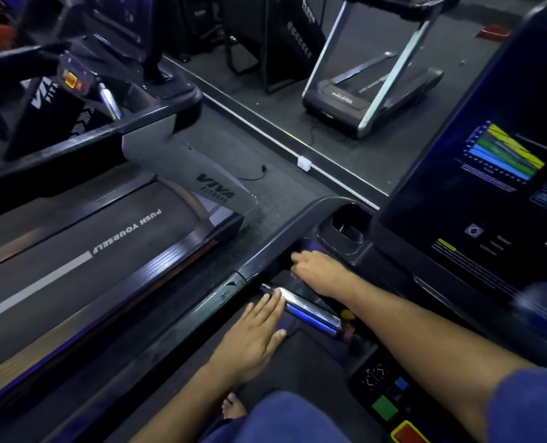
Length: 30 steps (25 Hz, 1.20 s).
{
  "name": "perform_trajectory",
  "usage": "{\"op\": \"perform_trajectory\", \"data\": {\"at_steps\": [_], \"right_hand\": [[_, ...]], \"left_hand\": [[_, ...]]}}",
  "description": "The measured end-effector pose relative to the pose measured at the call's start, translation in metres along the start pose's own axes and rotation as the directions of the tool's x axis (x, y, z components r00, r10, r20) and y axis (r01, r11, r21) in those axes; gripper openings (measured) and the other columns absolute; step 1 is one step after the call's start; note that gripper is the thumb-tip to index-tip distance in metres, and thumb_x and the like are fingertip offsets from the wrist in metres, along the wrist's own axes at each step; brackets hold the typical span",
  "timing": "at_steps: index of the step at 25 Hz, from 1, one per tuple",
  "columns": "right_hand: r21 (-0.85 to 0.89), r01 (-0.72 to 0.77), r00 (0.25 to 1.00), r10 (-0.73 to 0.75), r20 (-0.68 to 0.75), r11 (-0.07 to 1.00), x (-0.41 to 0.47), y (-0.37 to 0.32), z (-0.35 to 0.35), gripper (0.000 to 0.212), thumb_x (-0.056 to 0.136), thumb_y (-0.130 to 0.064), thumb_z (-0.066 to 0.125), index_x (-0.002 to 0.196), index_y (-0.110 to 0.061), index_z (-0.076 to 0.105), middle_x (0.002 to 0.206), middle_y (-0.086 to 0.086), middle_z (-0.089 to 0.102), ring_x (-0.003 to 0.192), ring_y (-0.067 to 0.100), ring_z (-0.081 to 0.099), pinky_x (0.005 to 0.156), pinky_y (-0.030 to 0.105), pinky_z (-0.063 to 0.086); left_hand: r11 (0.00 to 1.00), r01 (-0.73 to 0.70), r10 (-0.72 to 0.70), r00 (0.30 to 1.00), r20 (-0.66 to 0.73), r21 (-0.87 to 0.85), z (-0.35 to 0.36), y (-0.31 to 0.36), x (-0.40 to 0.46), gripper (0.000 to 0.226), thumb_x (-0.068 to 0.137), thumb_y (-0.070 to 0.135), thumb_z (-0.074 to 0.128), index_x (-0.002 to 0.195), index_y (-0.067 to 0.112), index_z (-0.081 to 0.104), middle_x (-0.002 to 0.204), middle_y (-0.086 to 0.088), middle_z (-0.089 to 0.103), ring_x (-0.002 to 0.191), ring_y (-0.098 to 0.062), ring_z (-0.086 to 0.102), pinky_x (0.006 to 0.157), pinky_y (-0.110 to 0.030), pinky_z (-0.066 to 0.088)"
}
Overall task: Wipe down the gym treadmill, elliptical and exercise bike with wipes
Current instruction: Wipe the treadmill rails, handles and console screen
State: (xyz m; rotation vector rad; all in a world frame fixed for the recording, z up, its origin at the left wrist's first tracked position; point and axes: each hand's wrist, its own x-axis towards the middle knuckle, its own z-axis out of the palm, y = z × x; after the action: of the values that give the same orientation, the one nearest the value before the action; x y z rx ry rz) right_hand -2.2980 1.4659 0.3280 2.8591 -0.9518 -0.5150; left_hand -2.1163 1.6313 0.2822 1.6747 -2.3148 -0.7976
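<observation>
Nearby treadmill belt (73, 251) reads "PUSH YOURSELF"; grey upright (201, 177) marked "VIVA"

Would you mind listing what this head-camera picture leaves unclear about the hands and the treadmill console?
- Right hand: its fingertips reach into the dark recess beside the cup holder, so whether it holds a wipe cannot be told.
- Left hand: flat, fingers on the chrome handlebar; the palm hides anything beneath it.
- Console screen: text blurred and too small, right side cut by the frame edge.
- Red button: cut off by the bottom edge.
</observation>
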Motion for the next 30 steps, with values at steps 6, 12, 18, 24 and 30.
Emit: {"op": "perform_trajectory", "data": {"at_steps": [6, 12, 18, 24, 30], "right_hand": [[0.326, -0.203, 0.977, 0.167, 0.135, 0.924, -0.025, -0.008, 0.005, 0.019, 0.093, -0.014, 0.055, 0.105, -0.017, 0.069, 0.113, 0.003, 0.061, 0.112, 0.026, 0.058, 0.088, 0.04, 0.051], [0.669, -0.054, 0.95, 0.245, -0.195, 0.742, -0.046, -0.03, -0.018, 0.02, 0.083, -0.016, 0.06, 0.1, -0.023, 0.066, 0.091, -0.009, 0.05, 0.092, 0.017, 0.056, 0.081, 0.034, 0.048], [0.763, 0.143, 0.947, 0.138, -0.291, 0.63, -0.081, -0.082, -0.002, 0.03, 0.076, -0.002, 0.062, 0.1, -0.021, 0.068, 0.093, -0.01, 0.047, 0.08, 0.004, 0.052, 0.077, 0.023, 0.047], [0.81, 0.228, 0.972, -0.083, -0.218, 0.54, -0.091, -0.181, -0.003, 0.014, 0.082, -0.016, 0.073, 0.091, -0.026, 0.069, 0.084, -0.012, 0.068, 0.078, -0.001, 0.061, 0.072, 0.028, 0.049], [0.749, 0.342, 0.93, -0.316, -0.185, 0.567, -0.09, -0.305, -0.03, 0.014, 0.09, -0.018, 0.062, 0.087, -0.03, 0.069, 0.075, -0.016, 0.07, 0.068, -0.001, 0.062, 0.063, 0.026, 0.05]], "left_hand": [[0.997, 0.068, -0.069, 0.998, -0.005, -0.031, -0.005, -0.001, -0.019, 0.078, 0.096, 0.07, 0.002, 0.163, 0.03, 0.005, 0.166, 0.016, -0.008, 0.154, -0.001, -0.008, 0.12, -0.019, -0.014], [0.95, 0.286, -0.307, 0.927, -0.217, -0.122, -0.025, 0.022, -0.047, 0.059, 0.108, 0.039, 0.042, 0.161, 0.027, 0.022, 0.167, 0.009, 0.023, 0.153, -0.005, 0.02, 0.125, -0.023, 0.002], [0.808, 0.522, -0.584, 0.771, -0.254, -0.272, -0.001, 0.049, -0.123, 0.048, 0.103, 0.047, 0.049, 0.149, 0.034, 0.046, 0.148, 0.012, 0.051, 0.135, -0.012, 0.049, 0.109, -0.037, 0.042], [0.539, 0.688, -0.832, 0.526, -0.176, -0.487, 0.061, 0.054, -0.26, 0.063, 0.087, 0.068, 0.044, 0.141, 0.036, 0.054, 0.139, 0.01, 0.06, 0.127, -0.01, 0.057, 0.106, -0.038, 0.047], [0.318, 0.631, -0.944, 0.283, -0.172, -0.708, 0.1, 0.049, -0.403, 0.042, 0.097, 0.04, 0.063, 0.136, 0.025, 0.06, 0.129, 0.008, 0.067, 0.116, -0.004, 0.062, 0.101, -0.025, 0.048]]}}
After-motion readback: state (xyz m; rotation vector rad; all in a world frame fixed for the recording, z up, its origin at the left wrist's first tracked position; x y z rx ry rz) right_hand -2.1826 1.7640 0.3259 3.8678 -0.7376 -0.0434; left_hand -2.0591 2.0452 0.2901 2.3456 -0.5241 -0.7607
